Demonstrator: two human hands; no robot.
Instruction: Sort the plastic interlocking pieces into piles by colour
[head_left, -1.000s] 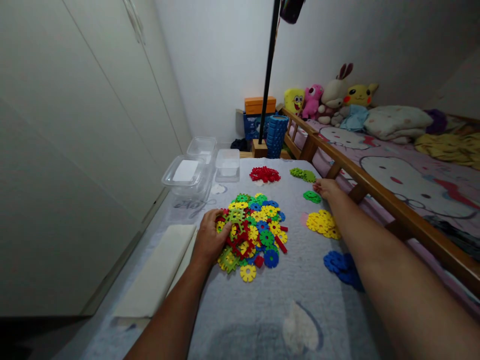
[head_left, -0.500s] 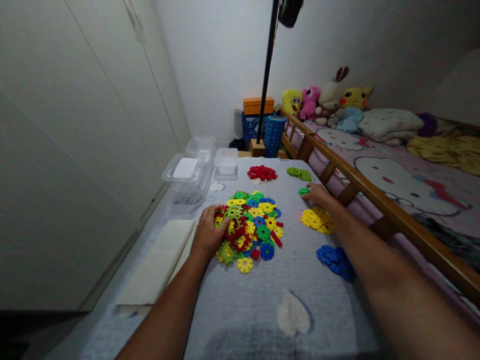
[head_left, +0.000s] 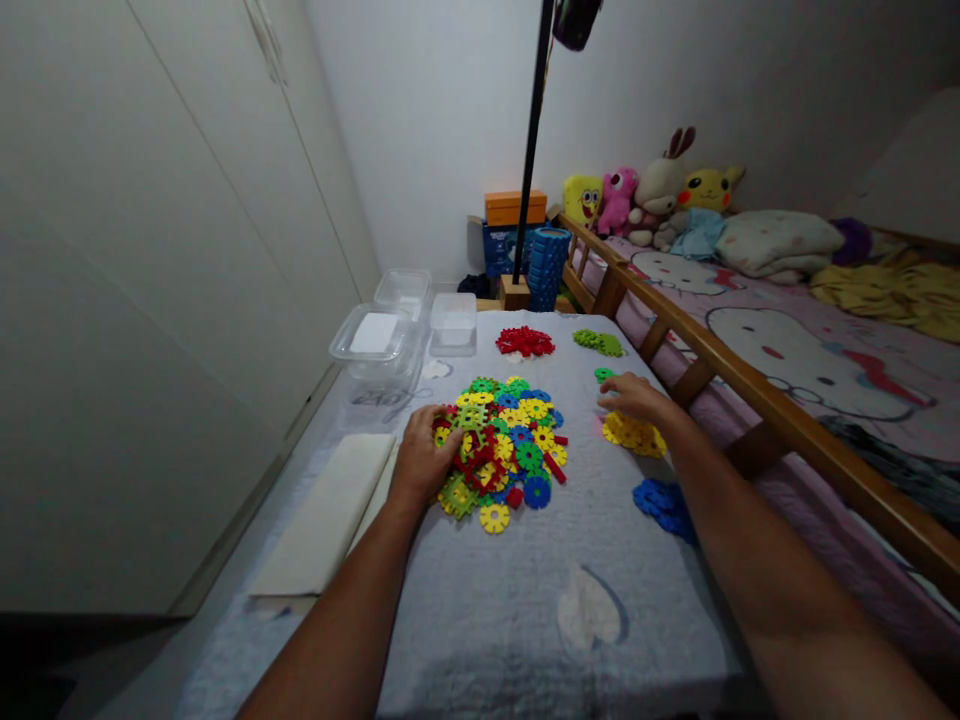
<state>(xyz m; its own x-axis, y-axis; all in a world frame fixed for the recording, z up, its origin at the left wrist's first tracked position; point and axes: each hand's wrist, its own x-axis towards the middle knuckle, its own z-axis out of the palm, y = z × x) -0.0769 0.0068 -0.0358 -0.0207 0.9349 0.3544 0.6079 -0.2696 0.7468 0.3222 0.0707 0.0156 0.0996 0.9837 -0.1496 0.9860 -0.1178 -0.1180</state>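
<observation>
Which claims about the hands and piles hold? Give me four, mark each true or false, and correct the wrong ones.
1. The left hand rests against the mixed pile. True.
2. The blue pile lies farther from the camera than the red pile. False: it lies nearer.
3. The right hand is closer to the yellow pile than to the red pile. True.
4. The right hand is touching the mixed pile. False: it is apart from it.
</observation>
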